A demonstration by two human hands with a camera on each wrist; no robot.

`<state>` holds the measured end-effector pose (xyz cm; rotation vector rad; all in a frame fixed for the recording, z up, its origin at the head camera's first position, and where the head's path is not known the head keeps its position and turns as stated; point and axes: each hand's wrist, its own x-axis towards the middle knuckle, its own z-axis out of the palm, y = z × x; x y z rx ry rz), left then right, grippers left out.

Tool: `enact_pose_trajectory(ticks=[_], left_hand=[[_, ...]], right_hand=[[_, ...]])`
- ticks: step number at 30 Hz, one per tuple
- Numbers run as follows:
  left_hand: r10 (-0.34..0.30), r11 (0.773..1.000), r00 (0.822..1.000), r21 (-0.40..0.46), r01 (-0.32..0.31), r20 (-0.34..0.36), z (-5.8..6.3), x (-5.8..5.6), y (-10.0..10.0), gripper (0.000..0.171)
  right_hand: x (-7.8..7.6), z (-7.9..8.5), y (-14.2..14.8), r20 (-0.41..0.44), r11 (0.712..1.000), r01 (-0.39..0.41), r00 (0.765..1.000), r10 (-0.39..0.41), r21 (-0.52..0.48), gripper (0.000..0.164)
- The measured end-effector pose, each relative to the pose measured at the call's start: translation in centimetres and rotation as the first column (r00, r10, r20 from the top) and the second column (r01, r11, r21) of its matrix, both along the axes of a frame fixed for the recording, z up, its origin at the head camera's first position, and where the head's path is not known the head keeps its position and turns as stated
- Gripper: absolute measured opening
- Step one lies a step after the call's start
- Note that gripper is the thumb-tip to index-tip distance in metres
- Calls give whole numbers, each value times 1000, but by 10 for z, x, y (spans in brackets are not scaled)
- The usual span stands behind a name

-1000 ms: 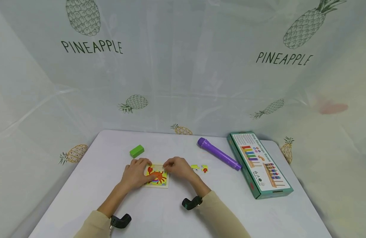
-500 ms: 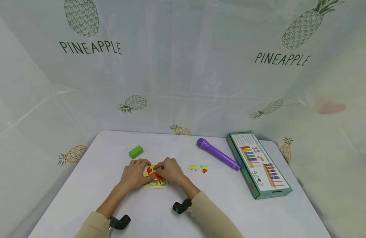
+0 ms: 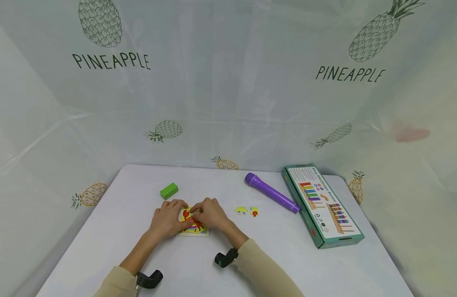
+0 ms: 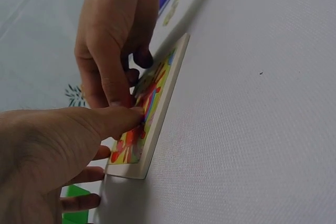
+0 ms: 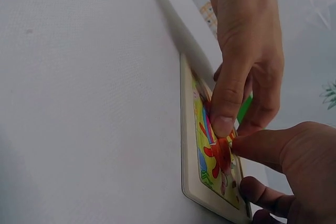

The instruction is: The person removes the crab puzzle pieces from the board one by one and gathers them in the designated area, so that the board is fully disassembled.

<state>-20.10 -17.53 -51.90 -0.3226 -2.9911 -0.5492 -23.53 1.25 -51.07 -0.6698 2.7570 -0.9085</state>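
A small wooden jigsaw puzzle board (image 3: 194, 235) with a red crab picture lies on the table between both hands. My left hand (image 3: 166, 218) holds its left side, thumb over the picture and fingers at the far edge. Close to that thumb, the fingers of my right hand (image 3: 209, 213) are curled down onto the picture. They appear to pinch a puzzle piece, mostly hidden by the fingertips in both wrist views. To the right lie two loose pieces, a yellow puzzle piece (image 3: 241, 210) and one with a red spot, a puzzle piece (image 3: 254, 212).
A green block (image 3: 169, 191) lies beyond the left hand. Farther right are a purple microphone-shaped tube (image 3: 271, 192) and a green-edged game box (image 3: 325, 206). The white table (image 3: 183, 268) ends at a pineapple-printed curtain (image 3: 228, 99).
My right hand has moved left, from the board's right edge onto the picture near the left thumb. It has stayed nearly still for the last half second. The left hand keeps its hold.
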Motion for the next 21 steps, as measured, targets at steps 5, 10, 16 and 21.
enact_pose_trajectory(ticks=[5,10,16,21], left_hand=[[5,1000,1000,-3,-5,2,0,0,1,57],[4,1000,1000,2,-4,-3,1,0,1,58],[5,1000,1000,3,-5,0,1,0,1,58],[3,1000,1000,3,-3,1,-1,0,0,57]], right_hand=[[1,2,0,-9,1000,-16,1000,16,0,19],[1,3,1,-3,1000,-11,1000,11,-6,19],[-3,-1,0,39,1000,22,999,-21,-16,26],[-4,0,-3,31,1000,-8,999,8,1,35]])
